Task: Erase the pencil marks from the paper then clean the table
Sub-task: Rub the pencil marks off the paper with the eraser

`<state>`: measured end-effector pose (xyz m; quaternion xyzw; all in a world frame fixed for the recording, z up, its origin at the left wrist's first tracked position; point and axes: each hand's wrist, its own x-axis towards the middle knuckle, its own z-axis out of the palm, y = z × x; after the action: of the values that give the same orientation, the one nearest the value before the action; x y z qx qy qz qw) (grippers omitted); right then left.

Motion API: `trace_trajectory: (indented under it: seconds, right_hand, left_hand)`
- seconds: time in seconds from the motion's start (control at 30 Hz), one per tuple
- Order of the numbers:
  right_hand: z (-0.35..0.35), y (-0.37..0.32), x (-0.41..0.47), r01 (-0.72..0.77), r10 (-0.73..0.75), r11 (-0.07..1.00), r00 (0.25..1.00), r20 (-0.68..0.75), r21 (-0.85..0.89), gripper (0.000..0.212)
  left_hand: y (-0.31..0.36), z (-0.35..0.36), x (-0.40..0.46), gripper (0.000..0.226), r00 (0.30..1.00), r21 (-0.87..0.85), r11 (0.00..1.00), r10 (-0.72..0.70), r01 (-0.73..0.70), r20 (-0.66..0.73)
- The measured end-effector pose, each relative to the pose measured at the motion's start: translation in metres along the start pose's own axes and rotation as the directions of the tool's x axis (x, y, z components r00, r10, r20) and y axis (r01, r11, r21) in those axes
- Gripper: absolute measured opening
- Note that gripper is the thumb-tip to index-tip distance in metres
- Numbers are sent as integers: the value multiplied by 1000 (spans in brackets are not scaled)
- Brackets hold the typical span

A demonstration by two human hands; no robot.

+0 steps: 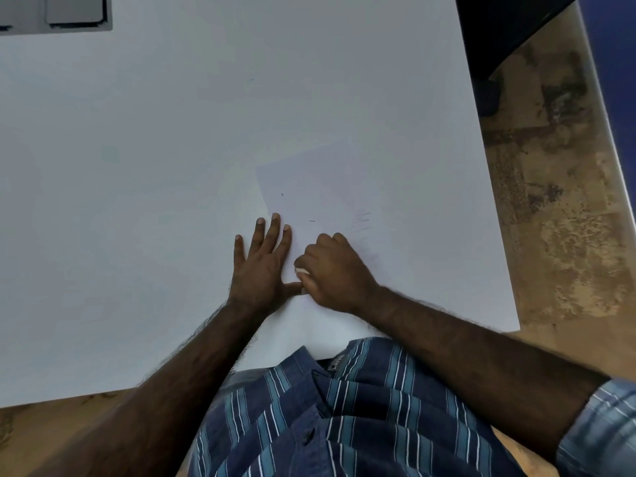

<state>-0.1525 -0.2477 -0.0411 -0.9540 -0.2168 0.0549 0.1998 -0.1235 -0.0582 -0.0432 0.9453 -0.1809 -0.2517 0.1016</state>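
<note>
Pinning the paper flat on the table with fingers spread, the left hand is bracing while the right hand is pinching the eraser, faint pencil marks lying just ahead-right.
</note>
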Motion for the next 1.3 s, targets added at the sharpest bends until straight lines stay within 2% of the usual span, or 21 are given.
trace_trajectory:
  seconds: [0.07, 0.13, 0.2, 0.27, 0.33, 0.4, 0.43, 0.47, 0.53, 0.6, 0.63, 0.7, 0.8, 0.87, 0.97, 1.1, 1.17, 1.3]
  right_hand:
    - [-3, 18, 5, -101, 99, 995, 992, -80, -26, 20]
    - [-13, 39, 13, -288, 279, 957, 944, -179, -27, 13]
    - [-17, 44, 16, -387, 381, 922, 898, -219, 14, 10]
    - [-11, 31, 13, -333, 334, 942, 919, -208, 40, 10]
    - [-1, 11, 3, -166, 172, 984, 980, -100, 64, 12]
    - [4, 2, -6, -22, 21, 998, 1000, 11, 50, 15]
    - [4, 6, -7, -1, 0, 999, 1000, 15, 35, 16]
    - [1, 14, -4, -28, 28, 1000, 1000, -11, 15, 16]
    - [-7, 33, 5, -171, 167, 985, 978, -124, -27, 14]
    - [-19, 49, 13, -348, 336, 937, 918, -210, -22, 12]
    - [-21, 51, 14, -390, 379, 921, 899, -218, -6, 13]
    - [-15, 42, 12, -348, 342, 938, 917, -207, 10, 15]
    - [2, 16, -2, -127, 130, 991, 989, -74, 44, 12]
    - [5, 12, -8, -58, 59, 997, 998, -23, 43, 14]
    - [-3, 33, 2, -174, 172, 985, 980, -101, -11, 14]
    - [-18, 58, 15, -429, 421, 903, 877, -233, 19, 9]
    - [-16, 53, 14, -408, 401, 913, 885, -237, 18, 7]
    - [-1, 35, 2, -184, 181, 983, 977, -113, -24, 11]
  left_hand:
    - [0, 0, 1, 122, 1000, 4, 1000, -6, 6, 12]
    - [0, 0, 2, 122, 1000, 9, 1000, -7, 7, 26]
    - [1, 0, 3, 122, 1000, 11, 1000, -5, 5, 29]
    - [1, 0, 2, 122, 1000, 18, 1000, -10, 10, 29]
    - [1, -1, 2, 121, 1000, 29, 1000, -12, 12, 27]
    - [1, -2, 1, 121, 1000, 30, 999, -10, 9, 29]
    - [2, -2, 1, 121, 999, 30, 1000, -8, 7, 32]
    - [2, -2, 1, 122, 1000, 28, 1000, -9, 8, 30]
    - [2, -1, 2, 122, 1000, 28, 1000, -9, 8, 20]
    - [1, 1, 2, 122, 1000, 22, 1000, -5, 5, 13]
    - [0, 2, 2, 122, 1000, 21, 1000, -3, 3, 15]
    - [0, 1, 1, 122, 1000, 25, 1000, -5, 4, 29]
    - [1, -1, 2, 122, 999, 20, 1000, -10, 9, 36]
    - [1, -1, 2, 122, 999, 19, 1000, -11, 11, 42]
    - [0, 0, 2, 123, 999, 4, 1000, -12, 12, 34]
    - [1, 0, 2, 124, 999, 7, 1000, -11, 11, 42]
    - [1, -1, 2, 123, 999, 6, 1000, -13, 12, 35]
    - [3, -4, 1, 123, 999, 4, 1000, -18, 18, 38]
